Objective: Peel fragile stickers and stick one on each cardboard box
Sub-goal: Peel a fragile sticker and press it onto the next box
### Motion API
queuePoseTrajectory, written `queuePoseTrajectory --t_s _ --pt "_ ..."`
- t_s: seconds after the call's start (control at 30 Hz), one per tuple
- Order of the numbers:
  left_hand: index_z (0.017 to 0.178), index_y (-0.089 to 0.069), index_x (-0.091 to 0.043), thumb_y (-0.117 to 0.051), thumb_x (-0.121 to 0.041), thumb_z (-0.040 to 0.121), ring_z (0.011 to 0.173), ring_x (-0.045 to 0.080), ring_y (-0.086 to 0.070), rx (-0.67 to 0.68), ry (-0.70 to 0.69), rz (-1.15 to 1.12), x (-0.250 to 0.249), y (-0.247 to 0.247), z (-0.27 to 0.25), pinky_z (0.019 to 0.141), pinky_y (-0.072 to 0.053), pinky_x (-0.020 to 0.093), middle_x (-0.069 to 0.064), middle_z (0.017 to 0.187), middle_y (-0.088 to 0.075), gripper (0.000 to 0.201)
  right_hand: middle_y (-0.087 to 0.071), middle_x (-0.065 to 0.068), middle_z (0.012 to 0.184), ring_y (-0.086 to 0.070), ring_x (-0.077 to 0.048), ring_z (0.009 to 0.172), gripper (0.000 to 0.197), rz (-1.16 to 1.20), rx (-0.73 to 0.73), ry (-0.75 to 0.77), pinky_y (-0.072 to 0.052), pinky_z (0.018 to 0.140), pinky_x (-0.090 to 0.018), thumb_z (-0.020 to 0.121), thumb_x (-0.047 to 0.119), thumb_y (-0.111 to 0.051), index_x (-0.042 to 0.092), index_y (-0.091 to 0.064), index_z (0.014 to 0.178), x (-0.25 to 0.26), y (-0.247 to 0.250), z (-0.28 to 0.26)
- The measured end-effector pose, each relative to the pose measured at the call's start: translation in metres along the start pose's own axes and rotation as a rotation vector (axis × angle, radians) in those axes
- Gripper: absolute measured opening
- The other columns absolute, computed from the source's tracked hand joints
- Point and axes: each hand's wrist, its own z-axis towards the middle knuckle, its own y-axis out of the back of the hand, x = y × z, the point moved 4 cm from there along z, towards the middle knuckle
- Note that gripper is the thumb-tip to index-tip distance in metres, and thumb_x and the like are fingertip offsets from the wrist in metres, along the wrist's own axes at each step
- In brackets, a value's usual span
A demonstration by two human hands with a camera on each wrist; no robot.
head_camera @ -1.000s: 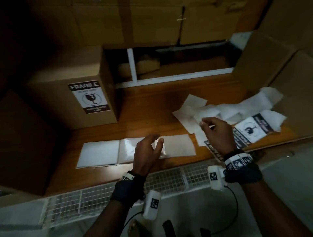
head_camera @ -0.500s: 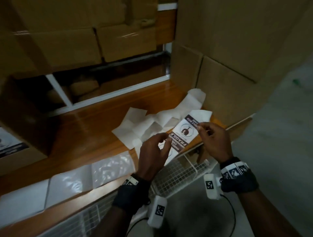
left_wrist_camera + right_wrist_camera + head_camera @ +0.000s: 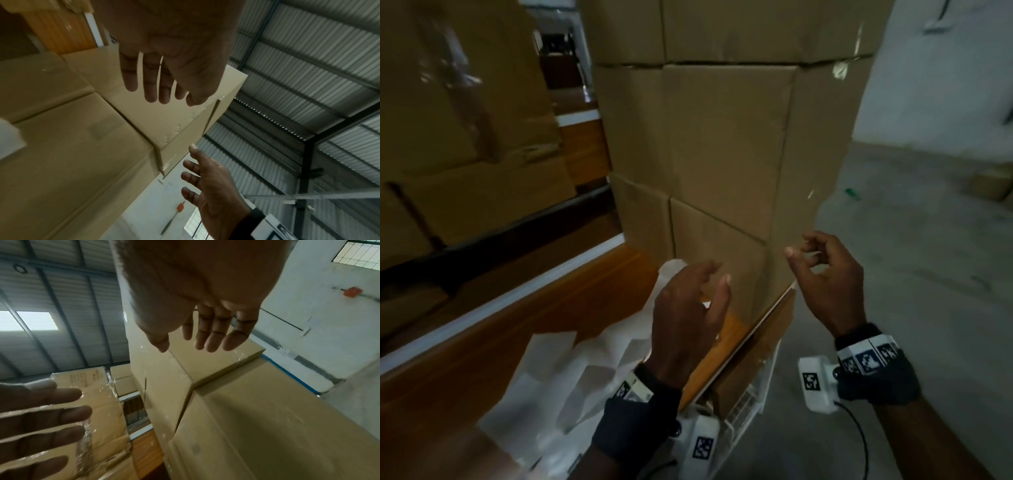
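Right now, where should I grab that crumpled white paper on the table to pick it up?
Pinch one raised fold of the white paper from above, best with the fingers of the left hand, which hovers nearest. The paper lies loosely crumpled on the wooden table, so its creases stand up and offer an edge; the flat parts would likely slip.

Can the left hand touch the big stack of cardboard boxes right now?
Probably yes. The left hand is open, holding nothing, raised in front of the stack of cardboard boxes. Nothing shows between its fingers and the cardboard face, so a short push forward looks like enough.
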Motion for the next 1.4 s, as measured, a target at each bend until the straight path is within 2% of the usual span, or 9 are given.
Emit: queuePoseTrajectory --t_s 0.17,0.37,0.57,0.63,0.73,0.83,0.97,1.13,1.4 --pt "0.126 -0.066 -0.014 -0.055 -0.048 0.096 0.096 0.0 -0.062 -0.099 -0.063 0.036 -0.028 -0.046 0.047 0.071 -0.055 0.019 0.001 0.113 -0.071 0.047 -0.062 -0.003 0.116 -0.062 -0.019 0.09 0.056 0.051 -0.053 0.004 -0.052 0.077 -0.034 0.084 0.042 -0.078 0.016 -0.057 0.129 -0.035 0.021 0.071" --pt "0.141 -0.053 -0.016 -0.058 -0.052 0.094 0.12 0.016 -0.058 -0.285 -0.037 0.08 -0.055 -0.084 0.095 0.09 -0.057 0.047 0.004 0.134 -0.06 0.059 -0.05 -0.002 0.132 -0.057 -0.015 0.104 0.084 0.129 0.044 0.038 -0.052 0.08 -0.031 0.076 0.061 -0.071 0.021 -0.043 0.144 -0.068 0.037 0.159" --pt "0.14 -0.052 -0.01 -0.066 -0.043 0.095 0.119 0.007 -0.055 -0.516 -0.156 0.16 -0.116 -0.077 0.159 0.089 -0.057 0.033 -0.005 0.132 -0.054 0.058 -0.049 0.001 0.132 -0.055 -0.014 0.106 0.085 0.191 0.051 0.222 -0.041 0.077 -0.012 0.078 0.065 -0.065 0.016 -0.043 0.144 -0.046 0.059 0.257" --pt "0.14 -0.052 -0.012 -0.068 -0.043 0.094 0.115 0.003 -0.053 -0.596 -0.185 0.154 -0.134 -0.068 0.18 0.086 -0.055 0.027 -0.009 0.129 -0.05 0.058 -0.05 -0.002 0.134 -0.054 -0.013 0.108 0.08 0.246 0.046 0.24 -0.041 0.083 -0.014 0.084 0.058 -0.068 0.015 -0.042 0.146 -0.034 0.064 0.289" --pt "0.143 -0.05 -0.015 -0.067 -0.049 0.093 0.117 0.009 -0.054 -0.654 -0.223 0.169 -0.155 -0.054 0.21 0.086 -0.056 0.035 -0.009 0.132 -0.049 0.063 -0.049 -0.004 0.138 -0.054 -0.015 0.11 0.081 0.31 0.065 0.256 -0.048 0.092 -0.029 0.087 0.055 -0.07 0.015 -0.038 0.149 -0.019 0.066 0.329" --pt "0.147 -0.047 -0.018 -0.064 -0.061 0.091 0.126 0.016 -0.056 -0.64 -0.212 0.185 -0.165 -0.038 0.241 0.095 -0.055 0.045 -0.002 0.142 -0.052 0.073 -0.048 -0.001 0.142 -0.056 -0.018 0.118 0.097 0.37 0.132 0.252 -0.051 0.1 -0.043 0.078 0.072 -0.066 0.019 -0.032 0.152 -0.003 0.061 0.363" --pt "0.158 -0.031 -0.026 -0.06 -0.079 0.084 0.136 0.021 -0.052 -0.534 -0.114 0.204 -0.173 -0.023 0.277 0.103 -0.052 0.049 0.004 0.153 -0.049 0.095 -0.053 0.002 0.146 -0.056 -0.015 0.128 0.116 0.472 0.261 0.255 -0.048 0.107 -0.047 0.065 0.089 -0.062 0.023 -0.029 0.155 0.018 0.053 0.397" --pt "0.162 -0.017 -0.028 -0.061 -0.08 0.08 0.132 0.025 -0.054 -0.36 0.008 0.234 -0.183 -0.022 0.296 0.102 -0.054 0.043 0.012 0.155 -0.045 0.106 -0.063 0.011 0.132 -0.063 -0.003 0.117 0.068 0.666 0.408 0.318 -0.053 0.104 -0.042 0.082 0.054 -0.073 0.03 -0.048 0.141 0.044 0.051 0.409" --pt "0.163 -0.014 -0.031 -0.063 -0.081 0.077 0.13 0.016 -0.058 -0.31 -0.129 0.091 -0.198 -0.005 0.293 0.101 -0.055 0.046 -0.001 0.152 -0.052 0.111 -0.066 0.002 0.131 -0.067 -0.014 0.116 0.06 0.738 0.363 0.422 -0.058 0.095 -0.042 0.089 0.032 -0.076 0.027 -0.049 0.142 0.07 0.081 0.402"
